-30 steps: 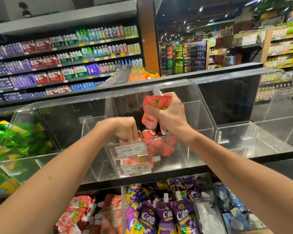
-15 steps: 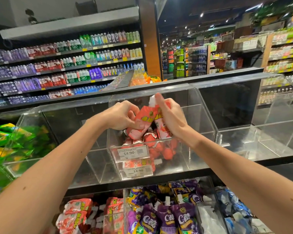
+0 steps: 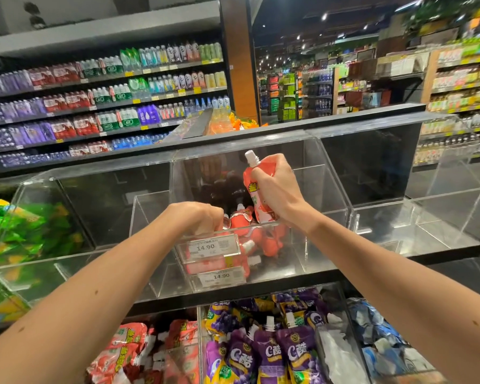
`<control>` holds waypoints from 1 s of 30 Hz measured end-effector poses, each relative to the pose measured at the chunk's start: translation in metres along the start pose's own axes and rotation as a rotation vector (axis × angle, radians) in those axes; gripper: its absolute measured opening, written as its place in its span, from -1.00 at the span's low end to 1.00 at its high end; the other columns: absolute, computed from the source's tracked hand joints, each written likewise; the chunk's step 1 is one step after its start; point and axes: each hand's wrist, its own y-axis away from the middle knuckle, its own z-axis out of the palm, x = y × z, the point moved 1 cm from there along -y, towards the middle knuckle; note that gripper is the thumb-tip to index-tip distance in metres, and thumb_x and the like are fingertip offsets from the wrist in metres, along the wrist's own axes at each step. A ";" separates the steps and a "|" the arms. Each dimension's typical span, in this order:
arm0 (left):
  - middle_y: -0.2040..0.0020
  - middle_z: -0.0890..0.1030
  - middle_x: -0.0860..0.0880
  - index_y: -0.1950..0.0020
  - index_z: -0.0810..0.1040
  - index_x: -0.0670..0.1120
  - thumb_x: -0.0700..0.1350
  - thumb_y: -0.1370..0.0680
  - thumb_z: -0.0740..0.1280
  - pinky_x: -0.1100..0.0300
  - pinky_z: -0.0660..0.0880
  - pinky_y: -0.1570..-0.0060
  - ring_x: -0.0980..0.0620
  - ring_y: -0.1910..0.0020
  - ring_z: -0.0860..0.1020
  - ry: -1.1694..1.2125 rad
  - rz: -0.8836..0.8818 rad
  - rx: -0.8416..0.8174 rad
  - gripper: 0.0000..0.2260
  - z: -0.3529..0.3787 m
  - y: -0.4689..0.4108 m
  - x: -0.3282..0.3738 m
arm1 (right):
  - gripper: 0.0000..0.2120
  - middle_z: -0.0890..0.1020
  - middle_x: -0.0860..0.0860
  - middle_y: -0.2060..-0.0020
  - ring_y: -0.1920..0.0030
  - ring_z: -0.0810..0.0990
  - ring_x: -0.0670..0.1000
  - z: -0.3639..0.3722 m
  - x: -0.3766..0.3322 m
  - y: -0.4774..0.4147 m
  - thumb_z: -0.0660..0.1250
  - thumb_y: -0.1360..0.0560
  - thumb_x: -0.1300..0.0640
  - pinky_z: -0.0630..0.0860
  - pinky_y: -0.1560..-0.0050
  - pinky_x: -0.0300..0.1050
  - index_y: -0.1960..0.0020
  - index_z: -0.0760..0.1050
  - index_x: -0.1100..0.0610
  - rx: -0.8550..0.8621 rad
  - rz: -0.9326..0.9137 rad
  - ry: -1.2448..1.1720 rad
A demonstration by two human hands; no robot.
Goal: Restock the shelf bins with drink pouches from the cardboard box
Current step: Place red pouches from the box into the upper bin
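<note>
The pouch (image 3: 252,191), grasped upright in the right grip (image 3: 277,195) above the centre-frame bin (image 3: 297,245), is best lowered spout-up beside those under the curled left grip (image 3: 197,217), whose hold cannot be told.

Small ceiling spotlights (image 3: 324,16) at the upper right glow amid darkness, while the bottled-drink shelves (image 3: 108,98) at upper left are brightly, evenly lit. Pale reflections and streaks of glare lie across the clear acrylic bins (image 3: 311,162) in the centre. The red drink pouch (image 3: 257,202) and price tag (image 3: 208,246) are sharp; the far aisle (image 3: 302,92) is soft. Wide-angle distortion bows shelf lines toward the frame edges.
</note>
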 end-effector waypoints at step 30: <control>-0.04 0.67 0.00 -0.33 0.47 0.01 -0.06 -0.41 0.58 0.11 0.63 0.08 0.06 0.01 0.65 1.136 0.142 0.593 -0.46 -0.013 0.027 -0.005 | -0.84 0.62 -0.07 0.17 0.23 0.60 -0.03 -0.003 -0.001 -0.017 0.46 -0.48 0.15 0.57 0.19 -0.09 0.15 0.55 -0.09 -0.561 -0.147 0.596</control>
